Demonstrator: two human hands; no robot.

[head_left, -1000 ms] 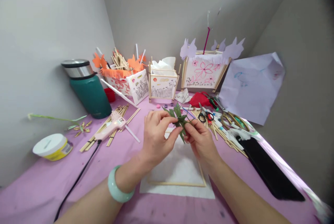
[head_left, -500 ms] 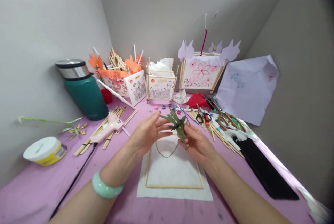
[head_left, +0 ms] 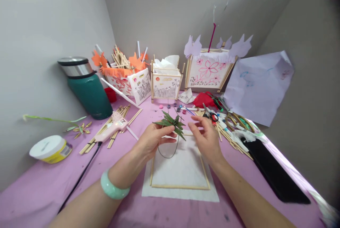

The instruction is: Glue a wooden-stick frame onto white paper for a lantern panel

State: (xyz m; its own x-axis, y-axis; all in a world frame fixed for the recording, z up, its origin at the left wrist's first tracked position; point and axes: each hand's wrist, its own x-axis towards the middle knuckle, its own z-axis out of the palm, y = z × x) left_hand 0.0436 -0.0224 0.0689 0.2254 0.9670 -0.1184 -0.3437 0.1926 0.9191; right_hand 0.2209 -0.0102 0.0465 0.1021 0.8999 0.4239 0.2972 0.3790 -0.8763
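Note:
A star-shaped bunch of pointed green leaves [head_left: 170, 121] sits in my left hand [head_left: 155, 136], pinched between thumb and fingers. From the bunch a thin dark cord [head_left: 166, 157] hangs in a loop. My right hand [head_left: 206, 136] is just to the right of the leaves, apart from them, its fingers loosely curled with gaps between and nothing in them. Below both hands, a frame of thin wooden sticks [head_left: 180, 187] lies on a white sheet [head_left: 186, 194]. A pale green bangle [head_left: 114, 185] is round my left wrist.
Left lie a pink glue gun [head_left: 113, 129], bamboo sticks [head_left: 91, 144], a yellow-and-white tub [head_left: 51, 149] and a green bottle [head_left: 90, 93]. Decorated paper boxes [head_left: 166, 85] stand behind. On the right are scissors [head_left: 212, 115], sticks [head_left: 233, 141] and a black slab [head_left: 276, 171].
The leaf bunch has passed from my right hand to my left and shifted a little left. My right hand has let go and moved slightly away. The view has turned slightly.

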